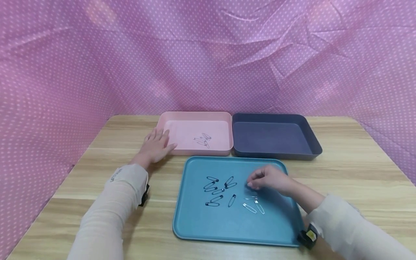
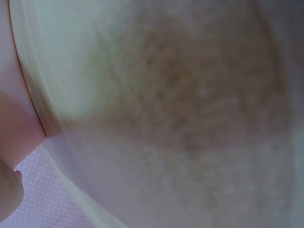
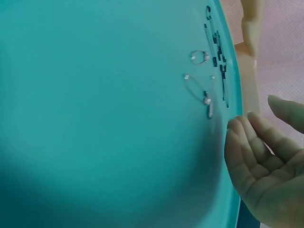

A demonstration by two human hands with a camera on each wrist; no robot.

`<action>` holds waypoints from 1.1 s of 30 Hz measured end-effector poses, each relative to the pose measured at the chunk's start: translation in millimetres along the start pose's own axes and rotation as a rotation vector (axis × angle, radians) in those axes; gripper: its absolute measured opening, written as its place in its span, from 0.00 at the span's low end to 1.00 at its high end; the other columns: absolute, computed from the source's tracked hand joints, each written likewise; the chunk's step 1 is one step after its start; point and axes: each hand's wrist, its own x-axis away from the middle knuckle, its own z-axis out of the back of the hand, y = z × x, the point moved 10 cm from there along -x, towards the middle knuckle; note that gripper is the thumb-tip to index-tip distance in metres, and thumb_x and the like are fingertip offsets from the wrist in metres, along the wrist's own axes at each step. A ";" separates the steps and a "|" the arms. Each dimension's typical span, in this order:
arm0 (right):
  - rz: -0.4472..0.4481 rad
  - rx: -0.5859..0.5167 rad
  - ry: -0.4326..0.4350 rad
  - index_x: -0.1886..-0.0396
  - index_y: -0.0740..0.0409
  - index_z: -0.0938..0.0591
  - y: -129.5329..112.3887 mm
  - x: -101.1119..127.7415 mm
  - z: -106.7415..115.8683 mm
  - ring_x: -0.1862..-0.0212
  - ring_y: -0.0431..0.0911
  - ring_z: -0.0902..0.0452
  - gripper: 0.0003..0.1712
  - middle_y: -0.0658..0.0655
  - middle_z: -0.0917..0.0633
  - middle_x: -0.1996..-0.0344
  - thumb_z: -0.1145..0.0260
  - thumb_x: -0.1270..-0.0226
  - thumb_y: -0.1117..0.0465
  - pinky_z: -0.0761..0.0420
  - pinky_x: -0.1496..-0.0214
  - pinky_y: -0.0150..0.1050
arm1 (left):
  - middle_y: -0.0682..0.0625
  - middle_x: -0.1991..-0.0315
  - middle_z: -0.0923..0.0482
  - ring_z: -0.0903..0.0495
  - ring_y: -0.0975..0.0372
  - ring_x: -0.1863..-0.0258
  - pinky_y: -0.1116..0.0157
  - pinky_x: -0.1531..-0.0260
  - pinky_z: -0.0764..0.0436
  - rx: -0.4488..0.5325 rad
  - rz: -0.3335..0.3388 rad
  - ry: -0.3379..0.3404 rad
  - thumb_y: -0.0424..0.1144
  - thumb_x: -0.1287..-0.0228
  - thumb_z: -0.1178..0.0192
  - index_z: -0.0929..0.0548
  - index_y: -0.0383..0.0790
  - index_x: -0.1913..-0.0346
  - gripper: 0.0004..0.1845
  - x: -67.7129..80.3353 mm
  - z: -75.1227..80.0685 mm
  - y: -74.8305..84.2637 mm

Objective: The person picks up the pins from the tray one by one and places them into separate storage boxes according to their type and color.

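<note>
Fingers (image 3: pixel 236 156) of the right hand (image 1: pixel 269 178) are loosely bent above the blue tray (image 1: pixel 211 225), with the thumb apart from the fingertips; no pin is visible between them. Three silver safety pins (image 1: pixel 250 208) lie in the blue tray, just on the near side of these fingers. Black safety pins (image 1: pixel 232 200) lie to the left of the fingers in the same tray.

For a clean pick-up, approach one silver pin from above, pinch it at mid-length between thumb and forefinger, and lift without dragging its neighbour. Two silver pins lie close together; separating them first should prevent a double pick.

Beyond and left of the fingers, the pink tray (image 1: pixel 201 152) holds a small heap of silver-looking pins (image 1: pixel 207 136). Straight, spread fingers of the left hand (image 1: pixel 155 147) rest at its near left corner. Directly beyond the right fingers stands the dark blue tray (image 1: pixel 274 139); no pin shows in it.
</note>
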 end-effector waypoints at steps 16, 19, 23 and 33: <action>0.001 0.231 -0.057 0.69 0.61 0.18 0.2 2.6 -12.8 0.74 0.43 0.29 0.08 0.49 0.21 0.78 0.35 0.53 0.67 0.27 0.70 0.36 | 0.36 0.35 0.65 0.70 0.45 0.37 0.48 0.42 0.65 0.006 0.002 -0.010 0.61 0.38 0.68 0.58 0.35 0.34 0.39 0.4 -1.3 0.0; 0.007 0.277 -0.047 0.72 0.60 0.18 -0.4 1.8 -15.0 0.75 0.42 0.30 0.06 0.49 0.22 0.80 0.35 0.54 0.69 0.27 0.72 0.36 | 0.36 0.35 0.64 0.69 0.45 0.37 0.48 0.42 0.64 0.005 0.005 -0.005 0.62 0.39 0.69 0.58 0.36 0.34 0.40 0.2 -0.6 -0.4; 0.021 0.354 -0.033 0.77 0.58 0.20 -2.6 0.7 -17.5 0.76 0.41 0.31 0.04 0.48 0.24 0.82 0.35 0.54 0.70 0.28 0.75 0.35 | 0.36 0.35 0.63 0.69 0.45 0.37 0.48 0.42 0.64 0.007 0.007 -0.001 0.63 0.39 0.70 0.57 0.35 0.34 0.40 0.3 0.2 -0.4; 0.039 0.398 -0.046 0.83 0.55 0.21 -6.5 1.3 -20.8 0.78 0.41 0.31 0.07 0.46 0.25 0.84 0.36 0.53 0.70 0.29 0.77 0.33 | 0.37 0.34 0.64 0.70 0.46 0.37 0.48 0.42 0.64 0.003 0.010 -0.004 0.61 0.39 0.69 0.57 0.35 0.34 0.39 -0.7 -0.9 -0.8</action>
